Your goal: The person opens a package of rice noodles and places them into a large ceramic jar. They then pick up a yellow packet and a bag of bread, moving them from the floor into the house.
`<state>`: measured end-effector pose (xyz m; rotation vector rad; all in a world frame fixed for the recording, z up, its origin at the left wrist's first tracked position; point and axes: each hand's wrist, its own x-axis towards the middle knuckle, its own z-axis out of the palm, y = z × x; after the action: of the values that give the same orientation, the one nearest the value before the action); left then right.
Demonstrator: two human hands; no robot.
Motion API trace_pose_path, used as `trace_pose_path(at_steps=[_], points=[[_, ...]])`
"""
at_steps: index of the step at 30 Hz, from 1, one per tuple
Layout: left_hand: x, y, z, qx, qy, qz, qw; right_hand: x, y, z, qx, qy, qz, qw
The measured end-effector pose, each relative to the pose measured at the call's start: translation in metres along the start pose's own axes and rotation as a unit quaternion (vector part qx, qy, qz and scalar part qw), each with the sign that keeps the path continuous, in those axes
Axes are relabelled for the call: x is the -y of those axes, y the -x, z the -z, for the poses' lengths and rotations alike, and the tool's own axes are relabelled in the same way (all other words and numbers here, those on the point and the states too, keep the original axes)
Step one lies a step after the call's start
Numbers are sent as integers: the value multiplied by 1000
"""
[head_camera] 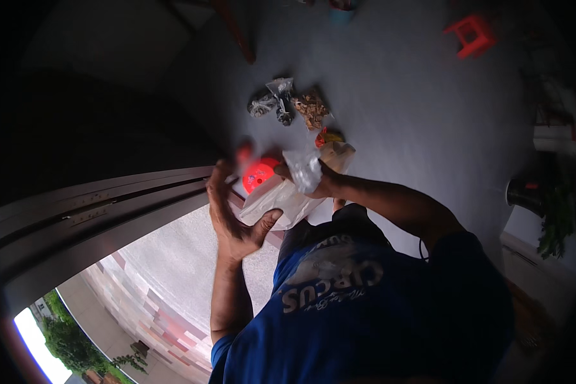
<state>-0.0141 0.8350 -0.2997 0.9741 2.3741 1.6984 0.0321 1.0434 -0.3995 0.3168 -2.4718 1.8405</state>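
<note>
My right hand (324, 185) grips a crinkled clear plastic bag (303, 168) in front of my body. Below it a larger whitish translucent plastic bag (273, 204) slants over my knees. My left hand (237, 218) is at that bag's left end, thumb overlapping it and fingers spread well away from the thumb. Behind the bag shows a round red plastic surface (259, 176) with a small central hole and a printed pattern. A blurred red thing (244, 152) is just left of it, too unclear to name.
Knotted plastic bags (261, 105) of dark contents and a bag of brown dried pieces (312, 109) lie on the grey floor (403, 110). A red and yellow packet (329, 138) is nearer. A red plastic stool (471, 36) stands far right. A door frame (101, 206) runs along my left.
</note>
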Motion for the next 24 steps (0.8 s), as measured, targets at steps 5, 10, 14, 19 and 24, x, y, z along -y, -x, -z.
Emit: trace_pose_path(at_steps=[5,10,14,19,24], points=[[-3,23,11,160,-69,4,985,92,-23,5,51,36,83,995],[68,31,-46,145,-237,-126,952,143,-45,3,-48,73,115,990],[53,5,-36,37,-119,-94,988,200,-61,33,27,-89,33,995],[-9,-21,-23,8,115,7,993,222,-43,122,0,272,97,957],[-41,-24,-8,-15,230,70,970,197,-12,131,89,341,-20,936]])
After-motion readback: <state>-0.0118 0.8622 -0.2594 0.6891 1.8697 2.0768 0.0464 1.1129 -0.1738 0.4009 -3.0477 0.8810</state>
